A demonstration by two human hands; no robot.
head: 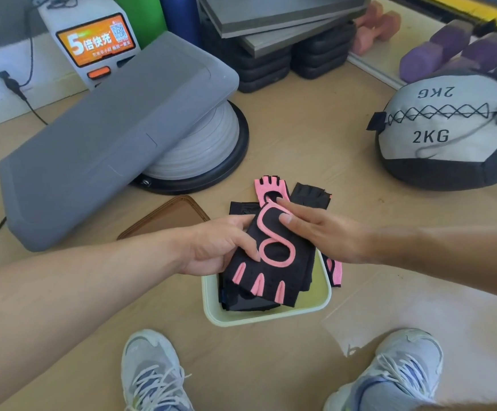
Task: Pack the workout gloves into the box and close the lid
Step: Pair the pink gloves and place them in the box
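Observation:
A black workout glove with pink trim point(274, 262) hangs over the pale green box point(315, 307) on the floor. My left hand point(220, 247) grips its left edge, thumb on top. My right hand point(327, 232) lies on the glove's upper right with straight fingers. Darker gloves point(241, 304) lie inside the box under it. Beyond the box on the floor are a pink glove point(266, 189) and black gloves point(311, 195). Another pink glove point(334, 272) pokes out at the box's right side. The brown lid point(167, 218) lies to the left of the box.
A grey step platform point(108, 137) leans on a balance dome point(211, 149) at the left. A 2 kg medicine ball point(443, 134) sits at the right, purple dumbbells point(449, 48) behind it. My two shoes point(152, 372) stand near the box's front.

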